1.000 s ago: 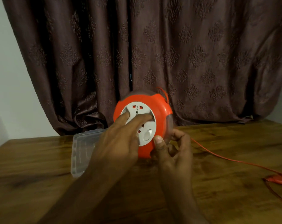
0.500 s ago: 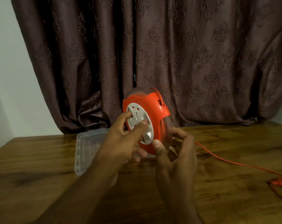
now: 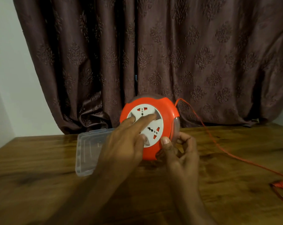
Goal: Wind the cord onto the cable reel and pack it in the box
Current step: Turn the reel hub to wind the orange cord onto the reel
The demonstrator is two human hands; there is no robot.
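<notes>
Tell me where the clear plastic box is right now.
Head view: the clear plastic box lies on the wooden table, left of the orange cable reel, partly behind the left hand.

An orange cable reel (image 3: 165,114) with a round white socket face stands on edge, face toward the camera. Its thin orange cord (image 3: 218,146) leaves the top right and trails rightward across the tabletop. A clear plastic box (image 3: 87,153) lies just left.

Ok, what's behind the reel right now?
Behind the cable reel hangs the brown curtain; the clear box lies behind and left, partly covered by the left hand. The reel's back, where the right hand grips, is hidden.
</notes>
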